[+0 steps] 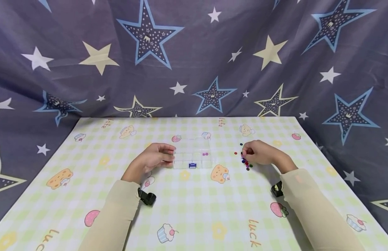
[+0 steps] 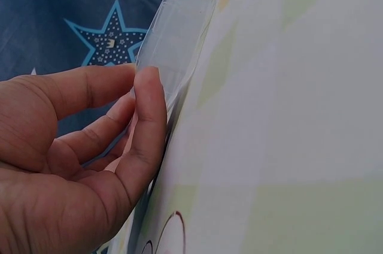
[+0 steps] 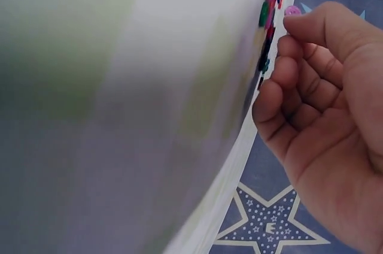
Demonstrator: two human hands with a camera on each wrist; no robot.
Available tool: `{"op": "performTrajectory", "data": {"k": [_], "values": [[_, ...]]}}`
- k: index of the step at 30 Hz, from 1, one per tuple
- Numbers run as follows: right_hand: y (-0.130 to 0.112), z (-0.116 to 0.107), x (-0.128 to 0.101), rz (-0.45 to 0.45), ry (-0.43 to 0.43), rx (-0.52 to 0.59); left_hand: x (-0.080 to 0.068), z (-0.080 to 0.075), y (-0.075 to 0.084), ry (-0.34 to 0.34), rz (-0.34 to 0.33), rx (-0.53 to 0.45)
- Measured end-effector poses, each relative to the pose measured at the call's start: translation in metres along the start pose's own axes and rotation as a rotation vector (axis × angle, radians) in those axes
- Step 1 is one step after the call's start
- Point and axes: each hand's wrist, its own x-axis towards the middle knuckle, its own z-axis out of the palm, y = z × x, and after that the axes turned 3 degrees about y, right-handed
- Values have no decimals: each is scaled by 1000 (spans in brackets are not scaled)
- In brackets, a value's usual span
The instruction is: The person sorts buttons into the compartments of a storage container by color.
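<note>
clear plastic compartment box held at its edge by left hand; small coloured beads pinched at by curled right hand.

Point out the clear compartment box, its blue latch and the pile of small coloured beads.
clear compartment box (image 1: 194, 148), head view, on its far compartments.
blue latch (image 1: 192, 165), head view, on the clasp at the near edge.
coloured beads (image 1: 246, 164), head view, on the cluster beside the right hand.

A makeshift home recording corner: a table under a pale green checked tablecloth printed with cupcakes and bears, closed in at the far side, left and right by a hung grey-blue star-patterned sheet.
</note>
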Motion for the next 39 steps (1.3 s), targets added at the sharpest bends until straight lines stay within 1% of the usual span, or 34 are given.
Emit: {"op": "performTrajectory", "data": {"k": [4, 16, 24, 29, 33, 39], "values": [[-6, 2, 7, 2, 4, 6, -1, -1, -1, 3, 7, -2], [-24, 7, 29, -14, 13, -30, -1, -1, -2, 12, 12, -8], [-39, 14, 44, -68, 45, -51, -4, 0, 1, 17, 8, -8], [-47, 17, 53, -93, 76, -77, -2, 1, 2, 13, 13, -5], [-53, 20, 59, -113, 102, -84, -1, 1, 1, 12, 12, -10], [-62, 25, 68, -138, 111, -69, -1, 1, 1, 20, 0, -20]]}}
